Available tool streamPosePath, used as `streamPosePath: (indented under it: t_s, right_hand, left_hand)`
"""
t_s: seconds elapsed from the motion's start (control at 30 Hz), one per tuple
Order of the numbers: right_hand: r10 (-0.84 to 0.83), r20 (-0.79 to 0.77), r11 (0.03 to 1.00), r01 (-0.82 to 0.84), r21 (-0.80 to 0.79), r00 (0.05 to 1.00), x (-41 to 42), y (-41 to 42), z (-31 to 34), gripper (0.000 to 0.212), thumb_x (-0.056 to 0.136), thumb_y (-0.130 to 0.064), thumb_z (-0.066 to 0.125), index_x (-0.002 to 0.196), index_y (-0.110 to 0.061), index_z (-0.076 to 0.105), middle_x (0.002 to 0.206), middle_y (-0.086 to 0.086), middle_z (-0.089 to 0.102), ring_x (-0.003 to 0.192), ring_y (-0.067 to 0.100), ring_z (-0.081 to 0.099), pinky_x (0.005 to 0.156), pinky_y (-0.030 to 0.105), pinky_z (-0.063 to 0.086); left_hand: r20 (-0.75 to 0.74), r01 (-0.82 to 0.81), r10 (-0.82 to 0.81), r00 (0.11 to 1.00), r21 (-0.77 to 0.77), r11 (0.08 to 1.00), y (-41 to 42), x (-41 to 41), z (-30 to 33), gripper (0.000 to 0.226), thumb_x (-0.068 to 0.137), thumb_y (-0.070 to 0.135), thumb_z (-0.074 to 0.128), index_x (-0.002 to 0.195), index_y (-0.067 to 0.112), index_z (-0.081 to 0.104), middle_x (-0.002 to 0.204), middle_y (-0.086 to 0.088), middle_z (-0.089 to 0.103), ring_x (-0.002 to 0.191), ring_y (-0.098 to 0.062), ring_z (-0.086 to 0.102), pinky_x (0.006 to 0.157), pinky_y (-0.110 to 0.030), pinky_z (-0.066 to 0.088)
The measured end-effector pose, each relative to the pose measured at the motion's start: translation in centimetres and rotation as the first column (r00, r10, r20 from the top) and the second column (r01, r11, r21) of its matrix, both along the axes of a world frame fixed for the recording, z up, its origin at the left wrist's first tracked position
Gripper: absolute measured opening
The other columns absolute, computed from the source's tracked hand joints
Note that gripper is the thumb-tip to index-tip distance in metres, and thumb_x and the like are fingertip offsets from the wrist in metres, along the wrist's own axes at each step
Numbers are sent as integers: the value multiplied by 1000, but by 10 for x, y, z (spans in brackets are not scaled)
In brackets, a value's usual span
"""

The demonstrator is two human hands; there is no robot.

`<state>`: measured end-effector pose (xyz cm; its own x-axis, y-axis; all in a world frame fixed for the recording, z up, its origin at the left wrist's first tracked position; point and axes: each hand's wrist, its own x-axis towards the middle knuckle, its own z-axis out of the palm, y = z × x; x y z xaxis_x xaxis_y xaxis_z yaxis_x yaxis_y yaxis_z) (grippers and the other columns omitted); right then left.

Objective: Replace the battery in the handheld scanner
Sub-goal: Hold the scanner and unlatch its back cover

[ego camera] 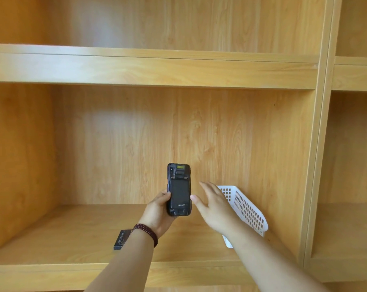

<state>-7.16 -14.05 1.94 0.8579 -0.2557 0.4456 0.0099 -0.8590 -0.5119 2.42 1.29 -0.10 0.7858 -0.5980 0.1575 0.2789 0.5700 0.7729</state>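
Fingers of the left hand [157, 211] wrap the scanner [179, 189], held upright with its back cover facing the camera above the wooden shelf [77, 232]. Just right of it, the right hand [214, 204] is spread open, empty, hiding part of the white basket [246, 209], whose contents cannot be seen. Near left, a wrist half covers the dark battery [121, 239].

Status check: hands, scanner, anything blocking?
Left hand grips scanner upright, back cover on. Right hand open beside it, empty. Battery lies on shelf. White basket at right, nothing blocking.
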Motion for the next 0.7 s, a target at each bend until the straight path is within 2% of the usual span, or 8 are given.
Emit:
streamPosePath:
  t_s: [0.13, 0.27, 0.37, 0.47, 0.53, 0.6, 0.63, 0.7]
  right_hand:
    - [42, 6, 988, -42, 148, 999, 3, 13, -1, 59, 97, -49, 45, 148, -23, 35, 154, -4, 34, 144, 13, 25, 110, 24, 21]
    - [46, 19, 977, -49, 210, 999, 5, 17, -4, 49, 95, -41, 54, 141, -26, 46, 143, -5, 48, 132, 12, 42, 103, 25, 32]
    - [63, 27, 957, -68, 284, 998, 6, 17, -3, 48, 94, -33, 58, 140, -27, 46, 130, -8, 57, 110, 7, 53, 84, 18, 40]
    - [78, 45, 920, -89, 381, 996, 9, 16, -3, 54, 93, -26, 61, 144, -27, 41, 116, -8, 64, 101, 10, 61, 69, 13, 43]
    - [97, 50, 869, -109, 483, 994, 11, 17, -3, 55, 93, -20, 63, 144, -26, 42, 112, -3, 66, 100, 14, 64, 75, 19, 49]
    - [123, 53, 807, -131, 577, 991, 13, 17, -3, 52, 92, -15, 63, 140, -27, 48, 110, 2, 69, 102, 18, 66, 91, 35, 53]
    - [140, 65, 768, -150, 623, 988, 14, 16, -4, 49, 91, -12, 62, 136, -28, 53, 108, 3, 71, 102, 19, 68, 96, 42, 53]
    - [181, 102, 668, -198, 717, 978, 15, 15, -4, 44, 92, -6, 61, 130, -28, 58, 106, 3, 73, 102, 20, 69, 97, 48, 53]
  left_hand:
    - [-13, 46, -46, 999, -10, 999, -1, -10, -12, 49, 90, 15, 48, 137, -1, 45, 121, -22, 62, 101, -34, 64, 78, -44, 58]
    - [-29, 38, -39, 999, -24, 999, -4, -14, -22, 48, 93, 13, 45, 138, -3, 43, 123, -26, 59, 100, -37, 63, 78, -46, 57]
    - [-15, 49, -49, 999, -37, 998, -3, -14, -20, 47, 89, 13, 48, 133, -1, 49, 117, -23, 64, 95, -35, 66, 76, -45, 58]
    - [9, 67, -67, 998, -47, 997, -4, -16, -18, 36, 92, 12, 44, 125, 3, 54, 109, -20, 69, 90, -32, 69, 69, -41, 59]
    - [22, 48, -48, 999, -21, 999, -3, -15, -17, 33, 97, 11, 39, 125, 3, 55, 110, -19, 69, 93, -31, 68, 73, -41, 57]
    - [56, 23, -25, 998, 44, 999, -1, -12, -15, 36, 98, 12, 38, 128, 2, 55, 115, -19, 67, 99, -32, 65, 80, -42, 53]
    - [98, 9, -19, 995, 99, 995, 2, -10, -13, 36, 98, 14, 40, 129, 2, 55, 119, -21, 65, 101, -32, 63, 83, -42, 51]
    - [225, -59, 2, 974, 244, 968, 7, -5, -6, 36, 97, 17, 44, 128, 3, 56, 124, -23, 63, 105, -32, 61, 85, -42, 50]
